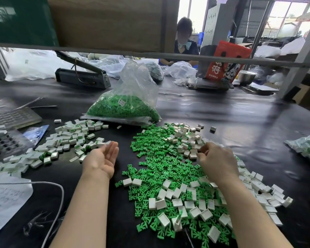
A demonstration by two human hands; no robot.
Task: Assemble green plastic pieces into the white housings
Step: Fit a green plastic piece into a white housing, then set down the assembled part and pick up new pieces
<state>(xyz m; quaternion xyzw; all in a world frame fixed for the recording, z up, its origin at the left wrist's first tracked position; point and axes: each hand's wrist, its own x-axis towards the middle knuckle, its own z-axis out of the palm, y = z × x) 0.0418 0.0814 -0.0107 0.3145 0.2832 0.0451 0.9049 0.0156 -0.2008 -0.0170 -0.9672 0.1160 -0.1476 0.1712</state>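
A heap of loose green plastic pieces [156, 169] covers the black table [231, 113] in front of me, with empty white housings [177, 194] mixed into it. My right hand [217, 160] lies on this heap, its fingers curled down and pinching a white housing [193, 156] at the fingertips. My left hand [102, 158] is held palm up with straight fingers, empty, beside a pile of white housings with green showing in them [66, 138]. Behind stands a clear bag full of green pieces [122, 108].
A perforated jig tray [7, 142] and a keyboard [11, 117] lie at the left edge, paper and a white cable [43, 184] near left. A heat sealer [82, 77] and a red bag [225, 63] stand at the back. Another person [184, 40] works opposite. A filled bag [306, 147] sits right.
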